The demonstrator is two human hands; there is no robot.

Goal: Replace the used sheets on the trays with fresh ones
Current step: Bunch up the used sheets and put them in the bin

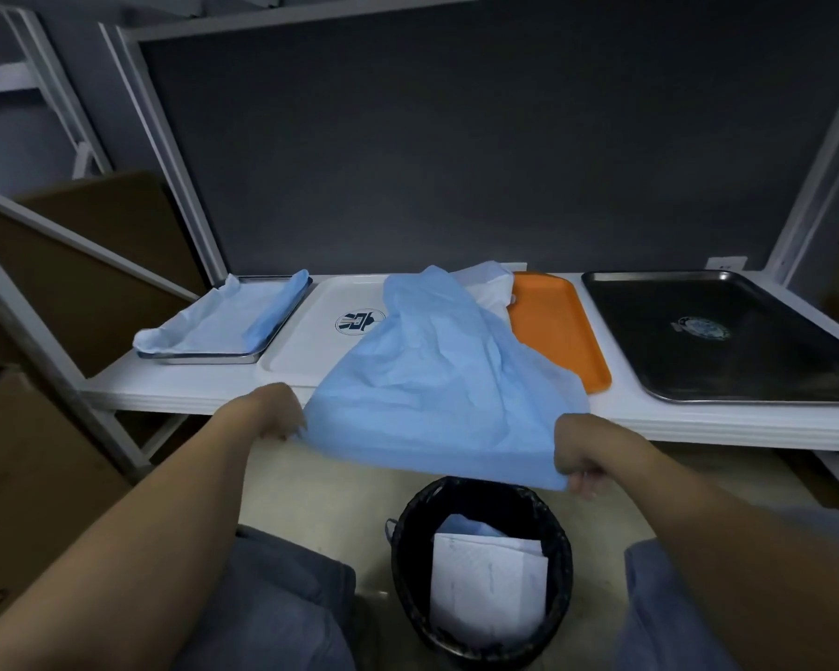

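We note a wrinkled light-blue sheet (437, 380), draped over the white tray (306, 331) and part of the orange tray (558, 326). Left hand (277, 411) and right hand (577, 457) each pinch a near corner with curled fingers, stretching its edge above the bin (480, 569).

Left hand (282, 414), reaching in from 7 o'clock, and right hand (583, 460), from 5 o'clock, each pinch the sheet (437, 380).

Both hands (282, 414) (580, 452) pinch blue sheet (446, 380) corners above white tray (311, 341), bin (403, 549) below
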